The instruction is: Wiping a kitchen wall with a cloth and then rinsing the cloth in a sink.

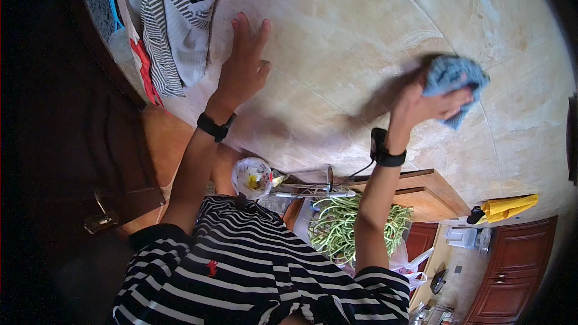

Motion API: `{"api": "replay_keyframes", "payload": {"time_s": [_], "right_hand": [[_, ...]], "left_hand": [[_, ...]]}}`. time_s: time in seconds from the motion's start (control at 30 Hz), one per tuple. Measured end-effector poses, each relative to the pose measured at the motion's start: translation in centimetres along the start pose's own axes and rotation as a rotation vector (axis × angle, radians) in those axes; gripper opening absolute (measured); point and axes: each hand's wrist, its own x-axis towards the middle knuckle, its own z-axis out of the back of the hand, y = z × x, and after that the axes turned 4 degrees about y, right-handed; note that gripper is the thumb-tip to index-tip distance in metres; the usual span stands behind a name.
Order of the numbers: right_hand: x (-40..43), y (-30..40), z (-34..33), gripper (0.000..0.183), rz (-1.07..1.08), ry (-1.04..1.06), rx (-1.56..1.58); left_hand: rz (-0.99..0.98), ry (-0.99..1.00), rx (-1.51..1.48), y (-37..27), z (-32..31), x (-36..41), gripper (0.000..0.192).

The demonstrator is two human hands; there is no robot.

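My right hand (426,104) holds a crumpled blue-grey cloth (456,76) against the beige tiled wall (334,45). The cloth and fingers are slightly blurred. Over to the left, my left hand (244,65) is empty with its fingers spread. It is close to the same wall, and I cannot tell whether it touches. Beside it hang striped and grey cloths (180,31), with a red strap (143,67) at their edge. Each wrist wears a black band, and the right one carries a small black device (378,143) with a cable.
Below are a lined waste bin (251,178) with refuse, a heap of long green beans (336,230) and a wooden board (429,194). A yellow cloth (510,207) hangs at right near red-brown cabinets (519,262). A dark door (81,144) with a metal handle (101,219) stands at left.
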Motion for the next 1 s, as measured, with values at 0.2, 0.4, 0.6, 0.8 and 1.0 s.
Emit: {"api": "replay_keyframes", "payload": {"time_s": [0.2, 0.4, 0.6, 0.8, 1.0], "right_hand": [[1.6, 12.2, -0.9, 0.079, 0.269, 0.172, 0.048], [-2.1, 21.1, -2.8, 0.076, 0.413, 0.338, 0.271], [-9.3, 22.5, -5.5, 0.077, 0.568, 0.531, 0.312], [-13.1, 19.8, -3.4, 0.073, 0.492, 0.77, 0.417], [-10.7, 13.2, -2.2, 0.068, 0.412, 0.65, 0.22]], "left_hand": [[-0.015, 0.029, -0.103, -0.5, 0.3, 0.3, 0.09], [-0.012, -0.039, -0.312, 1.2, 0.6, -0.1, 0.08], [0.377, 0.047, -0.596, 3.3, 0.1, -1.6, 0.066], [0.234, -0.093, -0.492, 6.1, -0.5, -5.5, 0.08], [0.346, 0.256, -0.588, 6.3, 0.0, -5.7, 0.091]]}}
